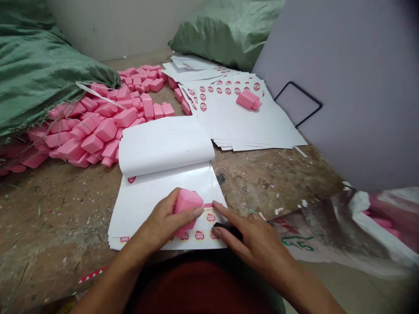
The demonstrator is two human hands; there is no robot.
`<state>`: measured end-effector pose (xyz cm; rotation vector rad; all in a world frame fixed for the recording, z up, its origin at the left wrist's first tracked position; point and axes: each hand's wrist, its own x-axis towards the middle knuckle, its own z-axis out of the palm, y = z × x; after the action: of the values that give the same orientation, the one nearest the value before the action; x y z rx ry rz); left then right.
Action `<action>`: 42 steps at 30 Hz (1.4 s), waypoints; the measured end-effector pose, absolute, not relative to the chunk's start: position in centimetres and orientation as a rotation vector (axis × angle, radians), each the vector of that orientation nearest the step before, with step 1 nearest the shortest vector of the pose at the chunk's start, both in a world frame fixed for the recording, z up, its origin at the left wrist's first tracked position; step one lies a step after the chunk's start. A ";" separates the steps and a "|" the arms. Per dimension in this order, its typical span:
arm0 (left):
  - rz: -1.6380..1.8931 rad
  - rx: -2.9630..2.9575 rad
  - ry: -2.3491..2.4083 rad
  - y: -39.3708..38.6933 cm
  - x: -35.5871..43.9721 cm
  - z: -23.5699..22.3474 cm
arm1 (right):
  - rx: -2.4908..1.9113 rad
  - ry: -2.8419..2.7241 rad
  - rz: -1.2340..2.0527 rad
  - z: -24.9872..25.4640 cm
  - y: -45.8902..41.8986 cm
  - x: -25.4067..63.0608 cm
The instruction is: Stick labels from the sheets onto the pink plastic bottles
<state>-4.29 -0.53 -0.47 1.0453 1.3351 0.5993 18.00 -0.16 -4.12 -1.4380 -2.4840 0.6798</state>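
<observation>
My left hand is wrapped round a pink plastic bottle, tilted low over a sheet of stickers. Thumb and fingers press on its sides. My right hand is just to the right, with a slim black tool held under the fingers; its kind is mostly hidden. The right index fingertip touches a small red-and-pale sticker piece beside the bottle. Round red stickers line the sheet's lower edge. The sheet's far half is folded back over itself.
A heap of pink bottles spills from a green sack on the left. More sticker sheets lie ahead, one bottle on them. A grey panel with a black wire handle stands right, above a white sack.
</observation>
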 end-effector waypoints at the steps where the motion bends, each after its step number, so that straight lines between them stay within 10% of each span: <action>1: 0.639 0.996 1.324 -0.5 -4.3 -0.5 | -1.420 -2.474 0.774 -3.8 -0.4 18.2; 7: 0.731 0.925 1.340 -0.5 -4.1 -1.1 | -1.268 -1.945 1.512 -1.5 -1.3 20.1; 42: 1.230 0.277 0.949 -3.3 -1.5 -0.6 | -1.172 -1.532 1.189 0.1 -0.2 11.4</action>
<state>-1.53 -3.29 -0.56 0.2768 0.9489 1.2302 11.41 -0.17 0.08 -1.1716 -1.5318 1.1887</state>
